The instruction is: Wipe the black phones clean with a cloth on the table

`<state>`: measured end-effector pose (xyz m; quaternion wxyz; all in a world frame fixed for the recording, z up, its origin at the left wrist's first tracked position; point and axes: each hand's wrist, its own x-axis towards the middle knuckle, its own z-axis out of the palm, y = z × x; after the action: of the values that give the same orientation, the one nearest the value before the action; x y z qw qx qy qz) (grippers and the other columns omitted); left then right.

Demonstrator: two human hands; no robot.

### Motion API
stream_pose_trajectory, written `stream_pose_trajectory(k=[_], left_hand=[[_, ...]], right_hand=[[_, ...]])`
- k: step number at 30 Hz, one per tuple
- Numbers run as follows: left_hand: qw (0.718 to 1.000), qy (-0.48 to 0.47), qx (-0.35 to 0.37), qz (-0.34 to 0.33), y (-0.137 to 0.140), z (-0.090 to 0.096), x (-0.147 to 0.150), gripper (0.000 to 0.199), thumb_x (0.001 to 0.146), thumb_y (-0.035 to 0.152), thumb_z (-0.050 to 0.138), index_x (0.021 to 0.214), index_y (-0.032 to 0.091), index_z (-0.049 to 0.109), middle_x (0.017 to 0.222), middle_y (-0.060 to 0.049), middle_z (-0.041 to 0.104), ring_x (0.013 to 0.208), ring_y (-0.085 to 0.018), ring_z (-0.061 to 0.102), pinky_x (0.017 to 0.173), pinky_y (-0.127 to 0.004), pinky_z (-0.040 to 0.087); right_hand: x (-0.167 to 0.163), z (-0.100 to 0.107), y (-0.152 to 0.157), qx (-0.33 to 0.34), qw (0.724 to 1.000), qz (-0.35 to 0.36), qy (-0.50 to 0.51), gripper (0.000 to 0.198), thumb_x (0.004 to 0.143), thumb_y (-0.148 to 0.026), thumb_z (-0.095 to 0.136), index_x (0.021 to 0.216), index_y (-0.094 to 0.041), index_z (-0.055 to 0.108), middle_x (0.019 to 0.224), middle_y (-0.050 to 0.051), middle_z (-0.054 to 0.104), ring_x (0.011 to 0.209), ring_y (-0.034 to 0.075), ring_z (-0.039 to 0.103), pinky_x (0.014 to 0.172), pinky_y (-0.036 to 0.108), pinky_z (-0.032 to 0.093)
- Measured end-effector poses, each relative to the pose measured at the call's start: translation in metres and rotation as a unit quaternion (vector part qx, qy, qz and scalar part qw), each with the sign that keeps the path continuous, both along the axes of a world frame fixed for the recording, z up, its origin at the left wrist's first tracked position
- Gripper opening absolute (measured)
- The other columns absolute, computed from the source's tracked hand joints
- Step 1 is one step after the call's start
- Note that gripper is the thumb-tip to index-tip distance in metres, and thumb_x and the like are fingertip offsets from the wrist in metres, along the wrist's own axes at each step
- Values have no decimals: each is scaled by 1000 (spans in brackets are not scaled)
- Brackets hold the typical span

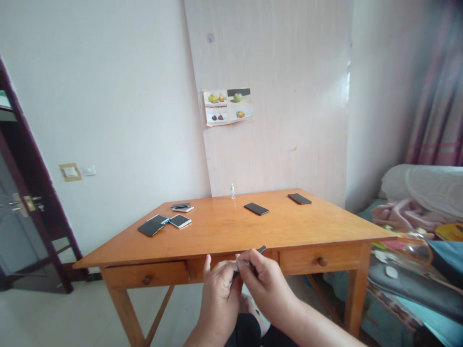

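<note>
My left hand (pixel 220 291) and my right hand (pixel 265 279) meet in front of the table's near edge, fingers closed and pressed together. Between them is a dark slim object (pixel 262 249), whose tip sticks out beyond the right fingers; its kind is hidden by the hands. Something small and whitish shows at the touching fingertips, too little to name. Beyond the hands, a black smartphone (pixel 256 208) lies flat on the wooden table (pixel 217 236), and another black smartphone (pixel 299 198) lies farther right.
On the table's left are a dark tablet-like device (pixel 154 225), a white-framed device (pixel 180 221) and a small stack of devices (pixel 183 207). A tiny bottle (pixel 232 191) stands at the back. Drawer knobs (pixel 321 261) face me. A cluttered bed (pixel 415 270) is at right.
</note>
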<state>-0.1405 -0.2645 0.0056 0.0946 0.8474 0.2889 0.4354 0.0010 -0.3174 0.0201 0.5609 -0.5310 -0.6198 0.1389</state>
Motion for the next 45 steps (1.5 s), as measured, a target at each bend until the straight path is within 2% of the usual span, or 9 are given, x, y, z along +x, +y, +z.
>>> stream_pose_trajectory(k=[4,9,15,19,21,25,33,40,45], left_hand=[[1000,-14,5,9,-2,4,-1,19,91,24,51,100,30,68,94,0,73,89,-20,68,115,-58,16],[999,-17,-1,31,-2,6,-4,13,91,30,55,92,28,67,96,-1,73,92,-20,67,116,-56,13],[999,-17,-32,-1,-3,1,-1,19,92,26,49,97,28,67,94,-2,73,90,-20,67,115,-58,15],[996,-61,-60,6,-5,8,-5,17,92,34,52,94,26,67,93,-3,74,90,-22,68,116,-56,17],[992,-95,-85,9,-5,13,-8,19,92,38,52,94,26,67,95,-3,74,90,-22,68,116,-52,21],[978,-147,-145,-14,-4,18,-9,25,92,44,53,99,25,68,96,-4,74,90,-24,68,105,-46,42],[974,-159,-156,-35,-8,25,-4,24,89,44,57,96,25,70,91,-4,74,87,-24,68,93,-43,50],[917,-297,-258,-60,1,17,-8,40,84,51,63,105,17,67,95,-7,73,94,-25,67,88,-36,52],[866,-373,-325,-70,6,10,-5,46,79,53,69,105,15,67,92,-7,73,92,-25,67,89,-37,51]], right_hand=[[-3,1,0,2,999,27,21,22,92,-39,51,88,-20,63,77,1,68,69,14,60,65,23,44],[23,-9,21,-17,996,-54,71,30,89,-46,55,81,-19,64,71,3,67,68,17,59,65,26,45],[-8,-1,1,3,998,49,25,24,93,-41,50,89,-21,64,80,2,69,73,15,61,66,23,44],[4,-7,12,-2,998,1,56,30,92,-47,51,88,-20,64,75,2,67,68,15,60,64,24,44],[23,-16,26,-6,996,-52,78,35,89,-52,53,86,-19,63,70,1,64,64,15,56,62,25,44],[47,-26,40,-15,990,-88,107,40,86,-57,54,85,-19,64,69,2,63,64,16,54,59,25,43],[24,-2,20,-12,998,-47,35,33,90,-51,51,85,-21,64,66,-1,61,62,15,52,61,25,41],[46,-16,32,-36,965,-10,260,45,82,-61,58,88,-17,63,63,-3,52,56,12,44,52,23,35],[47,-18,22,-98,952,43,285,46,81,-60,60,91,-16,64,54,-7,40,49,9,31,47,23,22]])
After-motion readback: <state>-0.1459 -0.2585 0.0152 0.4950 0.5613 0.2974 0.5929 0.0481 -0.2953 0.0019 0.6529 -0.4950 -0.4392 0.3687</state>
